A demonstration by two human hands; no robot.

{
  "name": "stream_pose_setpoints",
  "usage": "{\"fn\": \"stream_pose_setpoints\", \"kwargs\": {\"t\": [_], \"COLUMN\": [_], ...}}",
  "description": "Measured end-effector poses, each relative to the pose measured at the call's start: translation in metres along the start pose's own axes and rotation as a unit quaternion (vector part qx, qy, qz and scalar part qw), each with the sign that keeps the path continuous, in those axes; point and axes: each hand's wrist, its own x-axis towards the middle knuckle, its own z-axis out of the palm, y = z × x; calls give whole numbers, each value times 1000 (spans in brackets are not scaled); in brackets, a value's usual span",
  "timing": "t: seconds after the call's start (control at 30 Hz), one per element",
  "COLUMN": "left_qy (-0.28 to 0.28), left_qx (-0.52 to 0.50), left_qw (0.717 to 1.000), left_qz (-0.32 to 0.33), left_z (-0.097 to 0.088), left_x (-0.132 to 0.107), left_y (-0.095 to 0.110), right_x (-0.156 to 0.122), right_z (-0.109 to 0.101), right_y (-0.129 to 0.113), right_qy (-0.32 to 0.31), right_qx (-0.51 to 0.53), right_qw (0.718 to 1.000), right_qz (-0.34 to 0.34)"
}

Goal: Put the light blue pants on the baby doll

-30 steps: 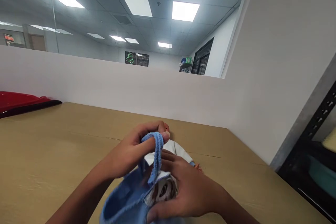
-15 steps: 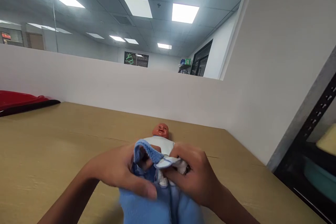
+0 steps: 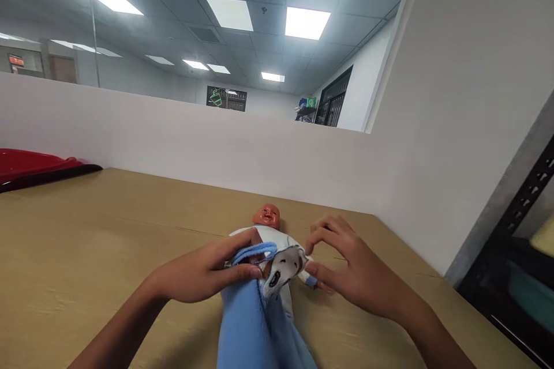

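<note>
A baby doll (image 3: pixel 267 217) in a white long-sleeved top lies on its back on the tan table (image 3: pixel 108 242), head toward the wall. Soft blue fabric, which looks like doll trousers (image 3: pixel 249 323), covers its lower part and runs off the bottom of the view. My left hand (image 3: pixel 208 271) pinches the blue edge of this garment between thumb and fingers. To the right of that grip hangs a white flap (image 3: pixel 283 271) with a dark cartoon face. Beside the flap, my right hand (image 3: pixel 346 265) has thumb and fingers apart, near the doll's blue-cuffed sleeve.
A red tray or basin (image 3: pixel 34 164) with a black edge sits at the far left. Behind the table rises a white wall (image 3: pixel 216 144) with a window or mirror above it. A black metal rack (image 3: pixel 511 230) holding a teal bin stands at the right.
My right hand has let go of the cloth and moved right, its fingers parting. The white flap with the cartoon face and the doll's sleeve now show. My left hand keeps its hold.
</note>
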Motion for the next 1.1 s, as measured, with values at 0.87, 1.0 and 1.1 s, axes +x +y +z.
{"fn": "stream_pose_setpoints", "kwargs": {"t": [0.87, 1.0, 1.1], "left_qy": [-22, -50, -10], "left_qx": [0, -70, -106], "left_qw": [994, 994, 992], "left_qz": [-108, -61, -66], "left_z": [7, 15, 23], "left_x": [-10, -14, -12], "left_y": [-22, -34, -43], "right_x": [5, 7, 9], "right_z": [38, 42, 45], "right_y": [-22, -20, -17], "right_qy": [-177, -197, -253], "right_qx": [174, 284, 291], "right_qw": [967, 936, 922], "right_qz": [65, 67, 36]}}
